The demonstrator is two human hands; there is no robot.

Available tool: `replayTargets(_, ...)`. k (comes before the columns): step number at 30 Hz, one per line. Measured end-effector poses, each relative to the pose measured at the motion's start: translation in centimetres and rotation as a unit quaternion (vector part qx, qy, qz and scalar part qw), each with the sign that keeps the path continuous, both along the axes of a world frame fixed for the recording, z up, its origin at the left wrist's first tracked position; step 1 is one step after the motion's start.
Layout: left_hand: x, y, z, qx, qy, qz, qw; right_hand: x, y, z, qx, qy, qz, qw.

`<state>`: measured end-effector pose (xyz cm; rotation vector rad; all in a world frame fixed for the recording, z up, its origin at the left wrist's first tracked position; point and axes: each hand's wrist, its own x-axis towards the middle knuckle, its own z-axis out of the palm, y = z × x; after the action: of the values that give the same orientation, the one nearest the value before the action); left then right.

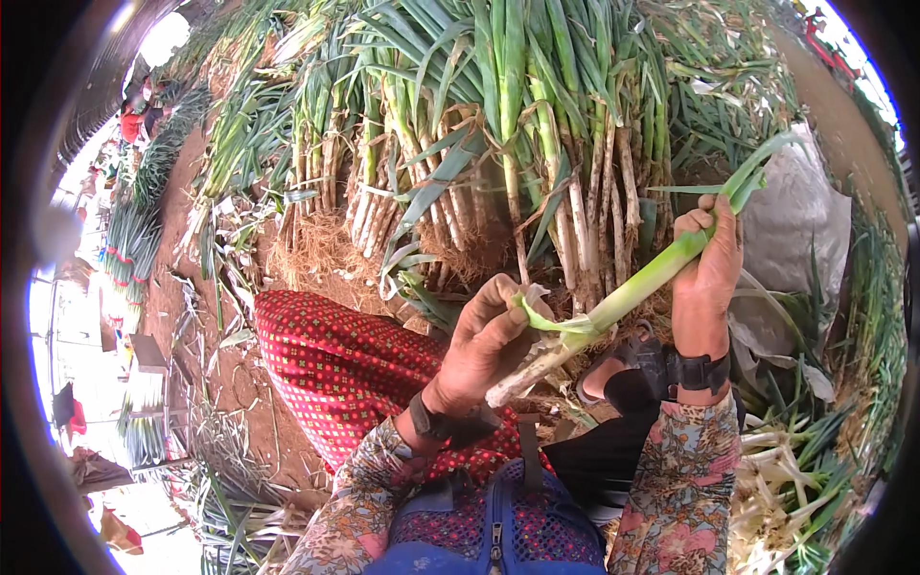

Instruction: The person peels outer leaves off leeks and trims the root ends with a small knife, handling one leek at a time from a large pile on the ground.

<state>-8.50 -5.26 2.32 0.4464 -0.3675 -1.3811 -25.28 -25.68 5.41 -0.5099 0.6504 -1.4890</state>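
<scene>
A thick green onion [640, 287] slants across in front of me, its pale root end low on the left and its green leaves high on the right. My right hand [707, 251] is wrapped round its green upper stalk. With closed fingertips, my left hand [491, 335] pinches a loose strip of outer leaf [551, 316], which is peeled partly away but still joins the stalk near its whitish lower part. Straight ahead stands a heap of unpeeled green onions [431, 163] with brown dry skins and hairy roots.
Cleaned, whitish onions [776, 470] lie in a pile at my lower right. A pale plastic sheet [795, 230] lies crumpled on the right. Leaf scraps litter the brown soil [244, 383] on the left. Bundled onions [129, 240] and people are farther off at the left.
</scene>
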Motion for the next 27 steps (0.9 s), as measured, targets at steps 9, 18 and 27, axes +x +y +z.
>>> replayTargets(9,7.9,2.2,-0.2,-0.080,0.083,0.123,0.986,-7.0,-4.7,0.8,-0.041,-0.001,-0.088,0.995)
replayTargets(18,3.7,-0.9,0.7,0.003,-0.479,-0.059,0.876,-1.8,-1.5,1.6,-0.066,0.024,-0.057,0.996)
replayTargets(27,-2.0,-2.2,-0.2,-0.125,-0.734,0.040,0.667,-0.5,-0.6,1.0,-0.030,0.038,-0.007,0.999)
